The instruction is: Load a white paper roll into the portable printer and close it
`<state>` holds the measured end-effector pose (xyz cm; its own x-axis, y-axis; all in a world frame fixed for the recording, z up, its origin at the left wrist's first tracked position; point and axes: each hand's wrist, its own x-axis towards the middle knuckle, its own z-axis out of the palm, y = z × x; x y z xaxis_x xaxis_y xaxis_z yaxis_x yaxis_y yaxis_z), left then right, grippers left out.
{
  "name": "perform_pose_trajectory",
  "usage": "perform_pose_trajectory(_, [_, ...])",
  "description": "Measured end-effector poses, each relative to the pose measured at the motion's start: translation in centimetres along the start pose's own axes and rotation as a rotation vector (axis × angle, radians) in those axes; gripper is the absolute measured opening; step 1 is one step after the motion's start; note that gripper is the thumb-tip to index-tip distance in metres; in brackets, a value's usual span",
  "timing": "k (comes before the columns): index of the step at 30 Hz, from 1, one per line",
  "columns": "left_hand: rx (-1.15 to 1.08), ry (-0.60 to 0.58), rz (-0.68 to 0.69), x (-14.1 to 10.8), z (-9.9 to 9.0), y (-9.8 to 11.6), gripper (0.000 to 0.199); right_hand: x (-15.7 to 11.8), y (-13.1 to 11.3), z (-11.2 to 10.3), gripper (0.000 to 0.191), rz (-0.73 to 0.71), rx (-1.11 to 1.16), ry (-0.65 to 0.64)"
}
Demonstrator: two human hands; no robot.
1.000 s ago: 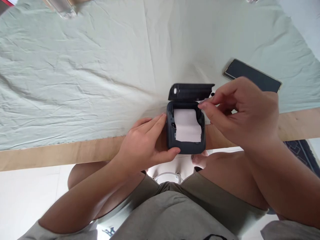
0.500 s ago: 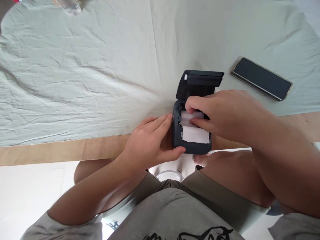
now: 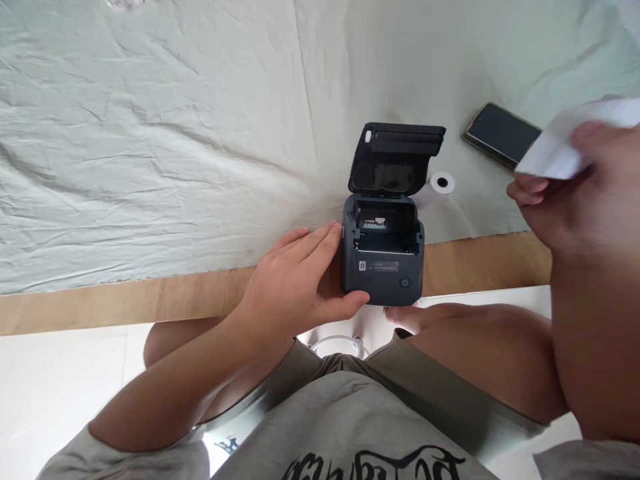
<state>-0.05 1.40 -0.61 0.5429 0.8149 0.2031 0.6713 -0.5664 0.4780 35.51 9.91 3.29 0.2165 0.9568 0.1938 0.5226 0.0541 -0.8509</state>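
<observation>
A dark blue-grey printer [image 3: 383,280] lies at the table's front edge with its black lid [image 3: 393,163] raised and its paper compartment showing no roll. My left hand [image 3: 300,283] rests against the printer's left side, thumb on the front corner, fingers stretched out and holding nothing. At the right, my right hand [image 3: 585,180] is raised, its fingers closed on white paper [image 3: 555,143]; part of the paper runs out of the frame. Behind the printer's right side lies a white paper roll [image 3: 443,183] with a dark core, partly hidden by the lid.
A phone [image 3: 503,135] in a case lies at the right on the pale green cloth [image 3: 225,120], partly covered by the paper. Something clear [image 3: 125,3] is cut off at the top left edge. The wooden table edge [image 3: 125,307] runs along the front.
The white paper has left the printer's compartment, and my right hand has moved up and right with paper in it. The roll behind the printer now shows. My left hand has barely moved.
</observation>
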Motion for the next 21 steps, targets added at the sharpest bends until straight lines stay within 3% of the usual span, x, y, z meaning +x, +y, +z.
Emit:
perform_pose_trajectory(3, [0.024, 0.004, -0.002, 0.0, 0.0, 0.1, 0.078, -1.3, 0.5, 0.6, 0.041, 0.119, 0.039, 0.100])
perform_pose_trajectory(8, [0.056, 0.069, 0.045, -0.2, 0.1, 0.2, 0.073, -3.2, -0.3, 0.3, 0.025, -0.031, -0.259, 0.013])
perform_pose_trajectory(17, [0.008, -0.005, -0.007, -0.1, 0.0, 0.3, 0.077, -2.6, -0.5, 1.3, 0.049, 0.050, -0.581, -0.127])
perform_pose_trajectory(19, [0.012, -0.003, 0.009, -0.2, 0.0, 0.3, 0.078, -3.3, -1.0, 1.1, 0.052, -0.070, -0.598, -0.109])
perform_pose_trajectory(21, [0.020, -0.007, 0.019, -0.2, -0.1, 0.3, 0.079, -4.3, -1.8, 1.1, 0.042, -0.291, -0.620, -0.030])
